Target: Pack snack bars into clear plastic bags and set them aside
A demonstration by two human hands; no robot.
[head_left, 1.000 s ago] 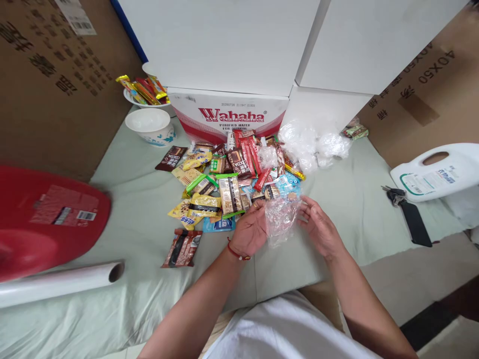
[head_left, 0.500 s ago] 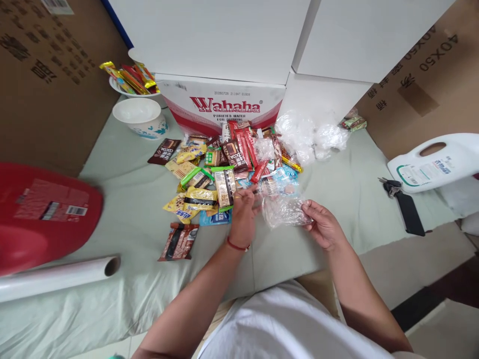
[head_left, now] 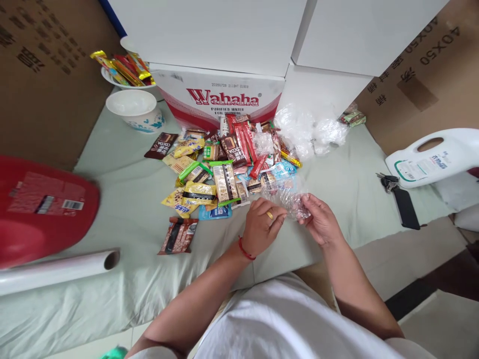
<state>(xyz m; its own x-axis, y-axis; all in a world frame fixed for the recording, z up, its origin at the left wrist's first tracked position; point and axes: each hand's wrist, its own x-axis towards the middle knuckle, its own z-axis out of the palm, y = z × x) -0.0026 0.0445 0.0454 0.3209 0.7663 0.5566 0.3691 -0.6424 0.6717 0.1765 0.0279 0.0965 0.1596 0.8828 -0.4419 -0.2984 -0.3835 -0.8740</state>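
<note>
A crumpled clear plastic bag (head_left: 299, 205) is pinched in my right hand (head_left: 321, 219), between thumb and fingers. My left hand (head_left: 262, 227) reaches in from the left, its thumb and fingertips pressed together at the near edge of the same plastic. It wears a gold ring and a red wrist cord. Just beyond both hands lies a pile of wrapped snacks: a cracker pack with green ends (head_left: 225, 183), yellow packets (head_left: 199, 193), red sticks (head_left: 245, 142) and brown cocoa packs (head_left: 232, 148). A brown snack pack (head_left: 178, 235) lies apart, nearer me.
Balled clear plastic (head_left: 303, 130) sits behind the pile, against white boxes (head_left: 217, 35). Left are a paper cup (head_left: 138, 117), a tub of snack sticks (head_left: 108, 80), a red container (head_left: 48, 209) and a white roll (head_left: 60, 269). Right are a white jug (head_left: 437, 159) and keys with a black phone-like object (head_left: 407, 209).
My left hand has drawn back from the pile and moved right, toward my right hand. The plastic has become more bunched up. The view has shifted slightly.
</note>
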